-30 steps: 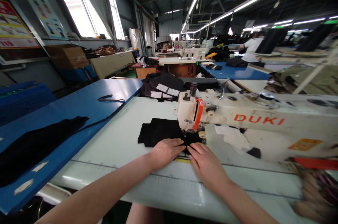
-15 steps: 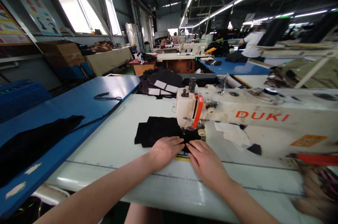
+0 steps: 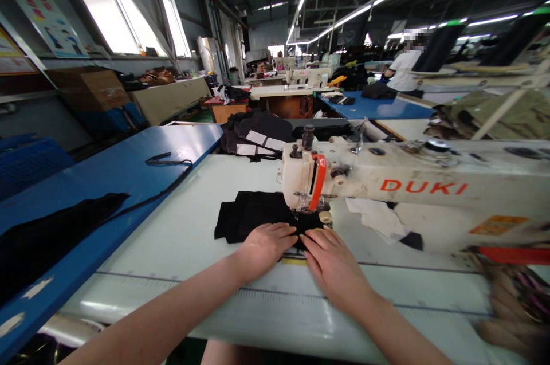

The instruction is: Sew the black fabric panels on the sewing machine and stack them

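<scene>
A black fabric piece (image 3: 253, 213) lies flat on the pale sewing table, its right part under the head of a sewing machine (image 3: 301, 179). My left hand (image 3: 266, 247) rests on the fabric's near edge with fingers stretched out flat. Beside it, my right hand (image 3: 333, 259) lies palm down on the same edge, fingers extended and close together. The fingertips of both hands almost meet just in front of the needle area. Some of the fabric is hidden beneath the fingers and the machine head.
On the left is a blue table (image 3: 172, 144) with a long black cloth (image 3: 64, 224) and a thin strip. Dark cut pieces (image 3: 258, 127) are piled behind the machine. White scraps (image 3: 378, 219) lie under its arm. A person (image 3: 406, 70) stands at the far right.
The view has turned slightly to the right. Both hands stay flat on the fabric, with no clear movement of it under the needle. The distant person's arm has shifted.
</scene>
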`<state>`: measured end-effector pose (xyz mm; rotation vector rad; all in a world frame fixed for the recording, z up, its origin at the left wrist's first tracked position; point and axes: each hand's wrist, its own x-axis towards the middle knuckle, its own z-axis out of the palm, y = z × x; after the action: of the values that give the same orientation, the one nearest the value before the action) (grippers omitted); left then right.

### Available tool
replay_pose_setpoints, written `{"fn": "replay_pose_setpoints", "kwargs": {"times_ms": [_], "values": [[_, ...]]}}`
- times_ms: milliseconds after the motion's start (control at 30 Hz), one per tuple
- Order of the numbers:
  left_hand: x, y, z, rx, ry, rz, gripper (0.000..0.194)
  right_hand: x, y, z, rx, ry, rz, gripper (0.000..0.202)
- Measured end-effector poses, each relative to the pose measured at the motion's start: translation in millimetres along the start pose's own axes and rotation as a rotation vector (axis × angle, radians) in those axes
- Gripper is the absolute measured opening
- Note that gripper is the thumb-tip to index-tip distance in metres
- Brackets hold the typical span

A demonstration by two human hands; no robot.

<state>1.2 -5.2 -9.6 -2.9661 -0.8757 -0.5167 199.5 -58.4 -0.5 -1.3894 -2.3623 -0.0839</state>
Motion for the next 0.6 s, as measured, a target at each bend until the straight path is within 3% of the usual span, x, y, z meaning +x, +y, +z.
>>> {"fn": "replay_pose_setpoints", "kwargs": {"times_ms": [600], "values": [[3.3, -2.1, 4.4, 0.039, 0.039, 0.035, 0.025, 2.0, 2.9, 1.6, 0.011, 0.002, 0.009, 0.03]]}}
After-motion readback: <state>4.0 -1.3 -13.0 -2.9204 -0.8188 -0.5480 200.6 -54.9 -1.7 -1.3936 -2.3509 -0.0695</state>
